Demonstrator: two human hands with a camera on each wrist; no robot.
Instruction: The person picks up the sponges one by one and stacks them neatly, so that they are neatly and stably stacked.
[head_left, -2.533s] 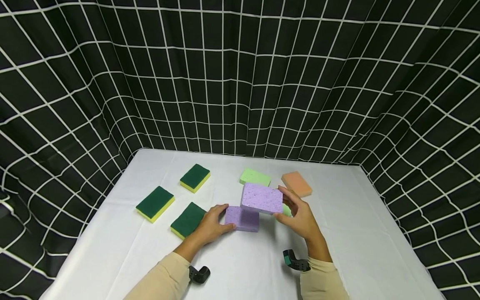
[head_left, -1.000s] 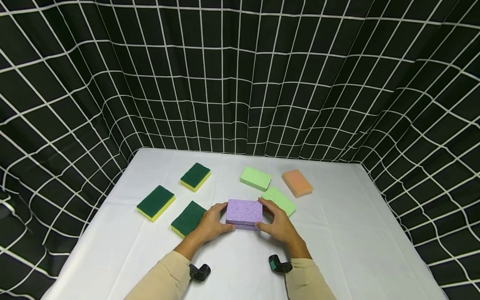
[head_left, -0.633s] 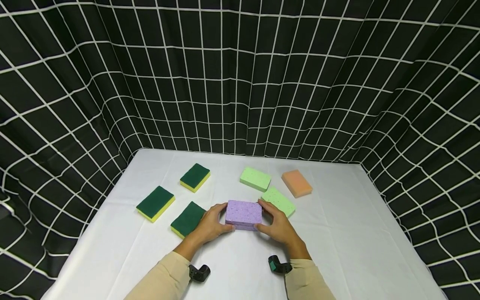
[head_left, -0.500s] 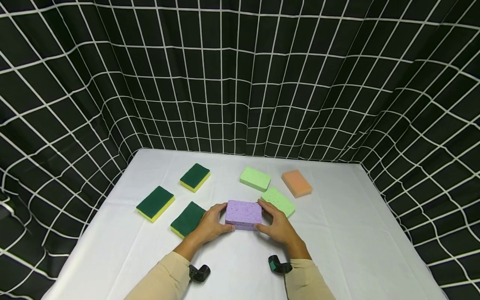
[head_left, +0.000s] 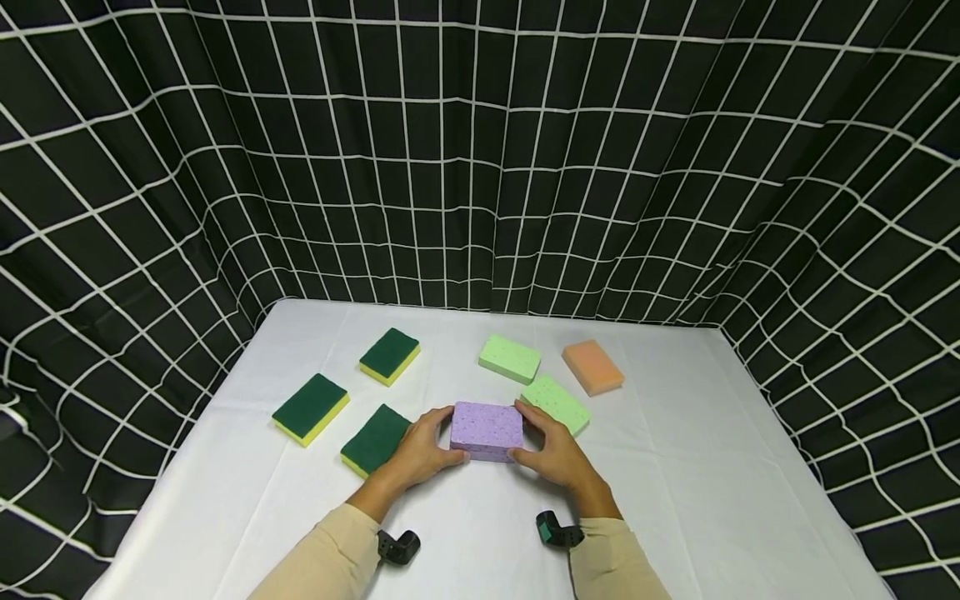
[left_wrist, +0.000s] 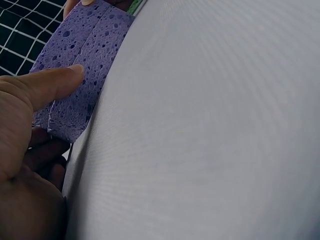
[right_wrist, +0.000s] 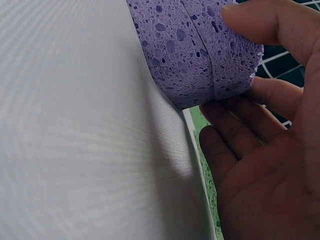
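Observation:
Two purple sponges lie stacked on the white-covered table in the head view, the upper sponge (head_left: 487,427) flush over the lower sponge (head_left: 491,456). From the left, my left hand (head_left: 422,448) grips the stack's end, its thumb across the seam in the left wrist view. My right hand (head_left: 558,450) holds the opposite end; the right wrist view puts its thumb on the upper sponge's side and fingers behind. Close by my left hand is a yellow sponge with a dark green scouring top (head_left: 375,437), partly covered by that hand. A light green sponge (head_left: 557,406) lies just behind my right hand.
Two more green-topped yellow sponges (head_left: 311,408) (head_left: 390,356) lie at the left and back left. Another light green sponge (head_left: 510,358) and an orange sponge (head_left: 592,367) lie farther back on the right. A black curtain with white grid lines (head_left: 480,167) surrounds the table (head_left: 720,467).
My right hand has lowered the upper purple sponge leftward onto the lower one. During the last second, both hands stay around the stack with almost no movement.

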